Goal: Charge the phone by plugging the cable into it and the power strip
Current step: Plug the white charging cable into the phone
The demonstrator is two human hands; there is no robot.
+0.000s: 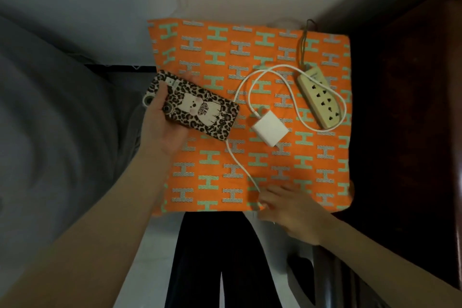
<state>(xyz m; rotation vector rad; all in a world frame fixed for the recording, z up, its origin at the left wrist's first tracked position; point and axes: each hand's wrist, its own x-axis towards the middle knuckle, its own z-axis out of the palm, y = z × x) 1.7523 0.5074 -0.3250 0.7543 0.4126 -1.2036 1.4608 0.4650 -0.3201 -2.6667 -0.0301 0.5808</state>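
phone, cable, strip: handling notes

phone (195, 110): rigid, light, likely slick case; lies back-up in the left hand (162, 122), fingers curled under its long edges, above the bench's left edge. keep hold by the sides.
cable (272, 77): thin, limp, loops over the cloth (275, 170) and round the strip (318, 97); right hand (290, 210) pinches its free end near the front edge. grip at the stiff plug.
charger (270, 130): small hard block, unplugged; take by its flat faces.
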